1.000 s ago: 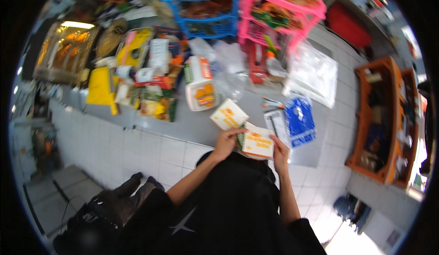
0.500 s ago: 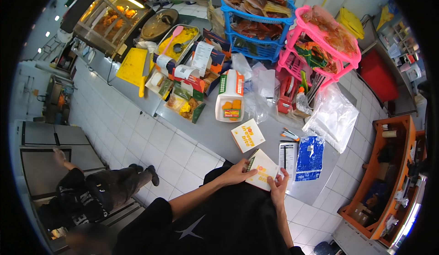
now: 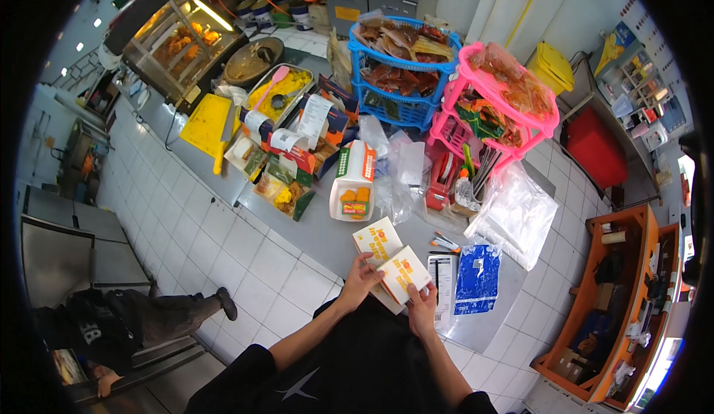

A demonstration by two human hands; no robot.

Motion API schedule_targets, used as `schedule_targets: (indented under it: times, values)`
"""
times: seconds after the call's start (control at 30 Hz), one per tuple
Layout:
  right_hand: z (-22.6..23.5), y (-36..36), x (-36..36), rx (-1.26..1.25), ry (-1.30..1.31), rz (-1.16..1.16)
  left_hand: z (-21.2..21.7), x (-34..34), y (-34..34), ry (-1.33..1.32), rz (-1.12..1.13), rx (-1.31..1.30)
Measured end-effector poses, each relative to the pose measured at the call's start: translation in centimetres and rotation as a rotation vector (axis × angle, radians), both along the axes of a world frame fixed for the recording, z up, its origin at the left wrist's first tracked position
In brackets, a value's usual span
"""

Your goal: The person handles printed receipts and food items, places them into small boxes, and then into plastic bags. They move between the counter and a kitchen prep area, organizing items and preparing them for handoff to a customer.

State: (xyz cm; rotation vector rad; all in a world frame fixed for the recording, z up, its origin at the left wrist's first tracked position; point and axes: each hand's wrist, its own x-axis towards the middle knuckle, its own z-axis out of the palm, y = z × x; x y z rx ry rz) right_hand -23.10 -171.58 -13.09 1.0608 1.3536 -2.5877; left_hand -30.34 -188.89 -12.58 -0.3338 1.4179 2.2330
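Near the table's front edge, both of my hands hold a small white carton [image 3: 406,271] with yellow print. The fingers of my left hand [image 3: 360,279] grip its left side, and my right hand [image 3: 422,304] pinches the lower right corner. A second white carton [image 3: 372,237] lies partly under the held one; I cannot tell whether my left hand touches it too. Just beyond stands an open green, orange and white box [image 3: 352,158] with nuggets [image 3: 358,195] and a small sauce packet in front.
Open meal boxes [image 3: 286,183] with receipts stand left of centre, by a tray of yellow rice [image 3: 297,85] and a yellow cutting board [image 3: 204,120]. Blue [image 3: 401,65] and pink basket racks [image 3: 547,109] rise behind. Plastic bags [image 3: 513,213] and a blue pad [image 3: 477,280] lie right. A person [image 3: 134,325] is at lower left.
My hands have brought the held carton left and slightly up, so it now overlaps the second carton. The view has shifted, and the person at lower left has moved.
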Motion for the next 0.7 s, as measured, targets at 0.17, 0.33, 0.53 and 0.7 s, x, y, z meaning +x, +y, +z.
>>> schedule_targets:
  times: [0.17, 0.33, 0.53, 0.7]
  values:
    - [0.3, -1.4, -1.1, 0.122, -0.029, 0.029, -0.4, 1.2, 1.7, -0.154, 0.208, -0.074]
    - [0.0, -1.5, -0.7, 0.172, -0.014, 0.041, 2.1, 4.0, 2.0, -0.564, -0.186, -0.035]
    - [-1.0, -1.6, -0.5, 0.261, 0.002, 0.127, 4.0, 3.8, 1.5, -0.592, -0.158, 0.105]
    - [-0.9, -1.2, 0.0, 0.284, -0.036, 0.219, 3.9, 4.4, 1.4, -0.572, -0.137, 0.101]
